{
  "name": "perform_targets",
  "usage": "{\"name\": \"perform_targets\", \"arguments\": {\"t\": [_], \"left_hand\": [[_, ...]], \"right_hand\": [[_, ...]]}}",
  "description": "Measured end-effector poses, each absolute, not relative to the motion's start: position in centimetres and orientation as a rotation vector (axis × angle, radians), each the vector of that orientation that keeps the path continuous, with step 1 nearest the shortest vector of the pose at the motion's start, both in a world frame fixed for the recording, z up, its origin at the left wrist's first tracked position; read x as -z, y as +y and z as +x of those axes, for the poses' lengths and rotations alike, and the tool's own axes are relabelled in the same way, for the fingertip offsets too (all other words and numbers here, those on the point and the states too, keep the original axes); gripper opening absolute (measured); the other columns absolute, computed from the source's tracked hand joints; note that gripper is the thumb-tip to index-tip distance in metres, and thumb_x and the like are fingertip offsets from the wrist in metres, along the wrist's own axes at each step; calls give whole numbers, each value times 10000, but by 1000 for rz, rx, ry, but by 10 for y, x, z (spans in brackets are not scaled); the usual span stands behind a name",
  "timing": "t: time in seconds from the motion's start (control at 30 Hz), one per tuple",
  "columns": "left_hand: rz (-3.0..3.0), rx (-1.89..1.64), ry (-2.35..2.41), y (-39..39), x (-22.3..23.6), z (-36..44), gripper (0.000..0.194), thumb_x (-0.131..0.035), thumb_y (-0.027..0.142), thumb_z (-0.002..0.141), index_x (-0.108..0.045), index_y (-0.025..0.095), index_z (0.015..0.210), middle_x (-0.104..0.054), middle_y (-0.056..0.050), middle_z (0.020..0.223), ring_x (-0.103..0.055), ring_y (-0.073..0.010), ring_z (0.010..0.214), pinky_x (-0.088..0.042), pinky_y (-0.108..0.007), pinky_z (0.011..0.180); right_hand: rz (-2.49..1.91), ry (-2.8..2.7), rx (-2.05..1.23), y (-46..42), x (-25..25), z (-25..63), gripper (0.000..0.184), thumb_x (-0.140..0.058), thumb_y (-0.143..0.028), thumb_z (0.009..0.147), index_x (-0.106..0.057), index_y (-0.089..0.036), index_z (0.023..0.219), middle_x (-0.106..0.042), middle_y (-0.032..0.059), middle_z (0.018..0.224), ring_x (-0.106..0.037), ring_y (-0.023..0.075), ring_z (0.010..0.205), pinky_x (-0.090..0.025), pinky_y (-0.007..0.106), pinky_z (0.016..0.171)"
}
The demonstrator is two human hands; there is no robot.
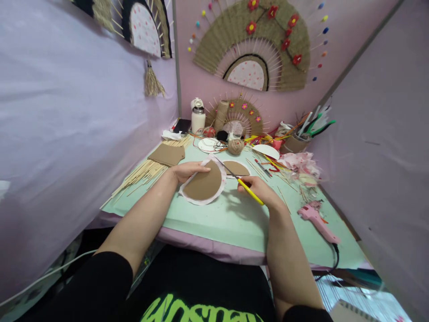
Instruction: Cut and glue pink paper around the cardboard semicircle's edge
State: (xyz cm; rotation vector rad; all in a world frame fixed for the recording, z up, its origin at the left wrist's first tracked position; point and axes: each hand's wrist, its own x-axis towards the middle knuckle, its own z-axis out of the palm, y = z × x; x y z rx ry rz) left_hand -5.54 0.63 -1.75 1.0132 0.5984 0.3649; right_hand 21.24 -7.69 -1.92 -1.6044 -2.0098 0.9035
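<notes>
My left hand (pixel 190 171) grips a half-round brown cardboard piece (pixel 204 182) by its straight edge, thumb on top. Pale pink-white fabric (pixel 201 202) sticks out around the cardboard as a border. In my right hand (pixel 257 191) is a pair of scissors (pixel 250 191) with yellow handles. Their blades point up and left, close to the upper right rim of the fabric; whether they touch it I cannot tell. A second half-round cardboard piece (pixel 236 168) with a white border lies flat on the table just behind.
Thin wooden sticks (pixel 140 172) and a cardboard sheet (pixel 166 154) lie at left. A pink glue gun (pixel 318 221) rests at right. Behind stand a white bottle (pixel 198 118), a twine ball (pixel 236 146) and a tool pot (pixel 295 144). Crumpled pink fabric (pixel 300 164) lies at right.
</notes>
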Motion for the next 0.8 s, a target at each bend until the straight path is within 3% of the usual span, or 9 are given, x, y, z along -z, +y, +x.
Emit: {"name": "perform_targets", "arguments": {"t": [0.8], "left_hand": [[1030, -372, 616, 5, 17, -55, 362, -713, 250, 698, -603, 139, 1024, -711, -88, 892, -670, -181, 751, -503, -311, 773]], "right_hand": [[-1640, -2103, -789, -78, 18, 209, 258, -511, -359, 699, -599, -168, 850, -568, -3, 717, -467, 133, 619, -317, 238, 544]]}}
